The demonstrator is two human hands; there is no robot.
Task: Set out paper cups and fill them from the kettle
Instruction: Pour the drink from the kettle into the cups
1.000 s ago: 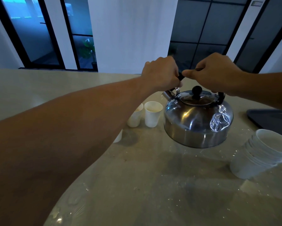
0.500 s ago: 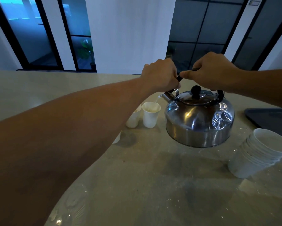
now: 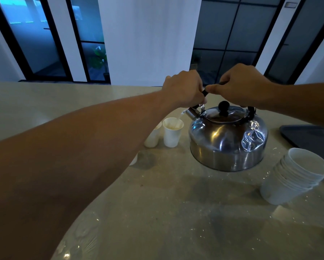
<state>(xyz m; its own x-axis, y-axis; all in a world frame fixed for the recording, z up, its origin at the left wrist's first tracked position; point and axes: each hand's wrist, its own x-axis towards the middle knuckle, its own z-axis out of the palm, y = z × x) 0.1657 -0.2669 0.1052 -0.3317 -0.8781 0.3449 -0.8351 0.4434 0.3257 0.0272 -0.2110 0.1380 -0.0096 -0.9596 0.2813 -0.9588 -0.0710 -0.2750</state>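
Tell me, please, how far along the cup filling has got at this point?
Done: at least two cups stand on the table, with part of a third behind the forearm. In hand: the left hand and right hand grip the kettle by its handle, pouring into the right-hand cup. Whether the cup beside it is full is hidden. The stack of cups remains unused.

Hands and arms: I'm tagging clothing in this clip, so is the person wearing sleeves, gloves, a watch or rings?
Nothing worn shows. The left forearm is bare along its whole visible length, and the right forearm is bare too. The left hand and right hand are ungloved; no watch, band or ring is visible from this side.
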